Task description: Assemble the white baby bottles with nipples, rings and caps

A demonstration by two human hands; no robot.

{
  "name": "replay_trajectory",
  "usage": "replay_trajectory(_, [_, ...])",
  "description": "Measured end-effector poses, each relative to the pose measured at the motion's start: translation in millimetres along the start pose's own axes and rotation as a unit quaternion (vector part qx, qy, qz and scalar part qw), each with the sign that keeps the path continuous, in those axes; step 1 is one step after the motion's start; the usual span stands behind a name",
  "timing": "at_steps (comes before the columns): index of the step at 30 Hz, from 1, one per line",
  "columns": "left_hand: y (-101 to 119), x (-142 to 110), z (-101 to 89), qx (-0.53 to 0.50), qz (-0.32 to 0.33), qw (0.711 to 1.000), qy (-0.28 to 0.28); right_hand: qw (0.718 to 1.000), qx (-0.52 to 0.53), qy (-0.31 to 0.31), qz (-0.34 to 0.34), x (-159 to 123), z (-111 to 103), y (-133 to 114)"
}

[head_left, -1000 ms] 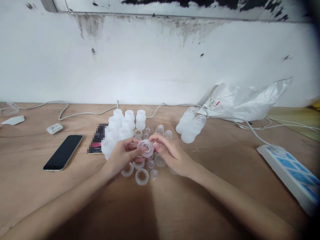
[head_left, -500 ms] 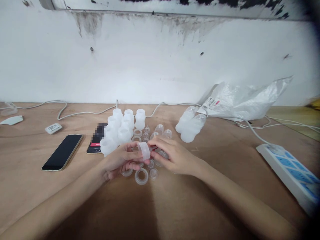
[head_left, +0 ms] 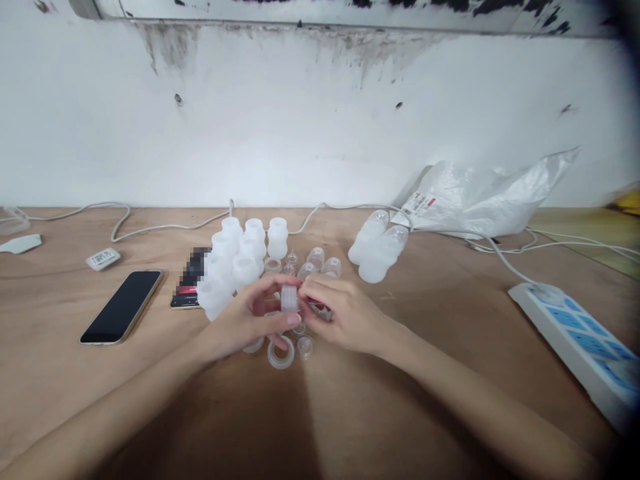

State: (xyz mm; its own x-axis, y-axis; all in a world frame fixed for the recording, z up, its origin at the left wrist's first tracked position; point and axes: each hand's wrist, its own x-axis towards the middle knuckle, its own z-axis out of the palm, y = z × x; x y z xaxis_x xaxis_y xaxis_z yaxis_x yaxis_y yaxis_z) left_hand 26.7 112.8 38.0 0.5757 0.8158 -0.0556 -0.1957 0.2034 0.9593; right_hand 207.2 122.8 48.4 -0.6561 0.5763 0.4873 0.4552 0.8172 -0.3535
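Observation:
My left hand [head_left: 250, 313] grips a translucent bottle screw ring [head_left: 289, 299] between thumb and fingers, its ribbed side toward me. My right hand [head_left: 345, 310] is closed, with its fingertips pinched at the right opening of the ring; what they hold there is hidden. Below the hands lie a loose screw ring [head_left: 281, 352] and a small clear nipple [head_left: 305, 346]. Just beyond them are more clear nipples [head_left: 291, 259] and several clear domed caps [head_left: 315, 259]. White baby bottles [head_left: 245, 269] stand upright in a cluster to the left.
Assembled capped bottles [head_left: 375, 257] stand at the right, in front of a plastic bag [head_left: 480, 200]. A power strip [head_left: 575, 340] lies at far right, with white cables [head_left: 450, 231] along the wall. Phones [head_left: 123, 307] and a small white box [head_left: 103, 259] lie at left.
My left hand has turned the screw ring so its ribbed side faces me more squarely. My right fingertips have drawn in closer against its right edge. The view has shifted slightly.

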Motion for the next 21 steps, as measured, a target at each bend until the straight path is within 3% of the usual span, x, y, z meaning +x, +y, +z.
replay_trajectory(5, [-5,1,0.7,0.011,0.032,0.999,0.003,0.999,-0.036,0.03,-0.005,-1,1,-8])
replay_trajectory(12, [-3,0,0.3,0.001,0.028,1.0,-0.01,0.993,-0.101,0.052,-0.014,-6,2,-17])
replay_trajectory(21, [10,-3,-2.5,0.013,0.019,0.999,-0.043,1.0,0.007,0.004,0.001,0,-13,-12])
